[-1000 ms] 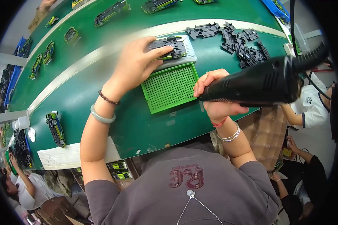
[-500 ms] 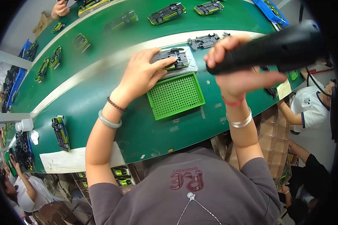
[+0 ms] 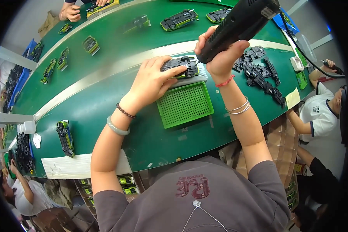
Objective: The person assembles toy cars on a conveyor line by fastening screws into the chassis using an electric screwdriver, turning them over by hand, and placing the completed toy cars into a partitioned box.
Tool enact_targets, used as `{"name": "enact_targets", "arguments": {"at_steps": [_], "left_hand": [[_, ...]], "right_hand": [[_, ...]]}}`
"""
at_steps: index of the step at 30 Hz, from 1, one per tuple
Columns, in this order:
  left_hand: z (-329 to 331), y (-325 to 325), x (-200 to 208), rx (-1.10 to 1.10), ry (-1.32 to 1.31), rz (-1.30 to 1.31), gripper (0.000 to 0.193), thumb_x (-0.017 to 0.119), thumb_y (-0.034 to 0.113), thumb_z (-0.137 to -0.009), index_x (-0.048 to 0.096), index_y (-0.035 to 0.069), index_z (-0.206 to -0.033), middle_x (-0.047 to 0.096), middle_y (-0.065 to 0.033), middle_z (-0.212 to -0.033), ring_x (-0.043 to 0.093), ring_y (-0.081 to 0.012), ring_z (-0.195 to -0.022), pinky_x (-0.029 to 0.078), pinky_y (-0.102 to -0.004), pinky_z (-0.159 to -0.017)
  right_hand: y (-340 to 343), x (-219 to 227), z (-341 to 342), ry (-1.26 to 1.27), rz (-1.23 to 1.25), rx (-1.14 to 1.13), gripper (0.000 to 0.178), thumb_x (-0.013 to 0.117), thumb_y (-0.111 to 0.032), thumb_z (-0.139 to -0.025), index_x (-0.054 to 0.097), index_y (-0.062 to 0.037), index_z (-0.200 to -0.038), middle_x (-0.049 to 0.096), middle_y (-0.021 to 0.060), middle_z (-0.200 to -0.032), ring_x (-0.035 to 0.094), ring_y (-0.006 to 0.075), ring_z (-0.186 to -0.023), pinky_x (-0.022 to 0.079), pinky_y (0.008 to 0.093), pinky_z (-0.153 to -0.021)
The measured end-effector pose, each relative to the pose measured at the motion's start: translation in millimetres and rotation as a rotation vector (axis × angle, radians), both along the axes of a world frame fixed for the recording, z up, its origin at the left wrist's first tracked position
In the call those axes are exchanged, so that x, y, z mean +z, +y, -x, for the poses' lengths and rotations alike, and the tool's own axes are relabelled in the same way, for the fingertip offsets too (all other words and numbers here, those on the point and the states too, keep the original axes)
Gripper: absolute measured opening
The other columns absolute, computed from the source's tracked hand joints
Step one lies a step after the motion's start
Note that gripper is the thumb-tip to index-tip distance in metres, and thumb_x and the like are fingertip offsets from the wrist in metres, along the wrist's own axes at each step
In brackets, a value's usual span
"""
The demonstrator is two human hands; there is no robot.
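My left hand [image 3: 152,83] presses the toy car [image 3: 180,67] just behind the green tray [image 3: 185,104] — right hand [image 3: 220,58] has its grip closed around the black screwdriver [image 3: 237,27].

Green tray [image 3: 185,104], black chassis pile [image 3: 261,71] (right), toy cars [image 3: 179,19] on belt.

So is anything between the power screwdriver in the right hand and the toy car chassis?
Nothing visible: the power screwdriver in the right hand points at the toy car chassis, which the left hand steadies from the left.

1 green tray [image 3: 185,104], 1 el. screwdriver [image 3: 236,27], 2 hands.
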State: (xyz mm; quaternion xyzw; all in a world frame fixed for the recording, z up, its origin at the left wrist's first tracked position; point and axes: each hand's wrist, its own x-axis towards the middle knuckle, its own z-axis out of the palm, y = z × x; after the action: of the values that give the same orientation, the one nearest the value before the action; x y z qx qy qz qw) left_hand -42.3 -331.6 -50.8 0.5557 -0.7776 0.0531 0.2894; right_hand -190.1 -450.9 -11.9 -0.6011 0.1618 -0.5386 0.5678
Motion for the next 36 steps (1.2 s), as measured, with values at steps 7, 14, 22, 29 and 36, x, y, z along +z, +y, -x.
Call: {"name": "enact_targets", "arguments": {"at_steps": [7,14,22,29,36], "left_hand": [[0.1,-0.7,0.0,0.002,-0.012,0.000,0.039,0.064,0.016,-0.074,0.059,0.025,-0.112,0.052,-0.0112,-0.110,0.051,-0.0285,-0.100,0.039,-0.0394,-0.084],[-2.0,-1.6,1.4,0.002,0.000,0.010,0.038,0.064,0.016,-0.074,0.059,0.024,-0.111,0.052,-0.0113,-0.109,0.050,-0.0286,-0.100,0.039,-0.0393,-0.085],[1.3,-0.4,3.2,-0.016,0.020,-0.052,0.040,0.063,0.014,-0.076,0.058,0.023,-0.114,0.050,-0.0130,-0.112,0.048,-0.0308,-0.102,0.037,-0.0402,-0.089],[-1.1,-1.0,-1.5,-0.003,0.020,0.003,0.040,0.064,0.016,-0.075,0.058,0.026,-0.113,0.052,-0.0138,-0.111,0.050,-0.0311,-0.100,0.040,-0.0406,-0.085],[-1.0,-3.2,-2.6,-0.005,0.004,0.023,0.040,0.064,0.016,-0.075,0.059,0.026,-0.113,0.052,-0.0146,-0.111,0.050,-0.0307,-0.099,0.040,-0.0399,-0.083]], "right_hand": [[-3.6,-11.5,-3.3,0.034,0.072,0.022,0.089,0.026,-0.088,-0.062,0.047,-0.0031,-0.078,0.047,0.0061,-0.057,0.050,0.0184,-0.050,0.041,0.0288,-0.048],[-8.3,-8.4,-13.9,-0.036,-0.041,0.060,0.080,0.028,-0.075,-0.079,0.050,0.0018,-0.067,0.049,0.0079,-0.050,0.051,0.0141,-0.043,0.040,0.0243,-0.041],[-10.5,-12.7,-10.0,-0.047,-0.047,0.067,0.081,0.028,-0.075,-0.079,0.050,0.0022,-0.067,0.050,0.0076,-0.051,0.051,0.0139,-0.043,0.042,0.0240,-0.041],[64.8,17.7,49.4,-0.326,-0.070,0.235,0.107,0.013,-0.095,-0.049,0.045,0.0015,-0.081,0.050,0.0096,-0.058,0.050,0.0167,-0.048,0.043,0.0259,-0.045],[87.0,-31.9,76.5,-0.302,-0.189,0.181,0.108,0.016,-0.097,-0.043,0.043,-0.0004,-0.082,0.051,0.0087,-0.060,0.050,0.0167,-0.052,0.044,0.0271,-0.049]]}}
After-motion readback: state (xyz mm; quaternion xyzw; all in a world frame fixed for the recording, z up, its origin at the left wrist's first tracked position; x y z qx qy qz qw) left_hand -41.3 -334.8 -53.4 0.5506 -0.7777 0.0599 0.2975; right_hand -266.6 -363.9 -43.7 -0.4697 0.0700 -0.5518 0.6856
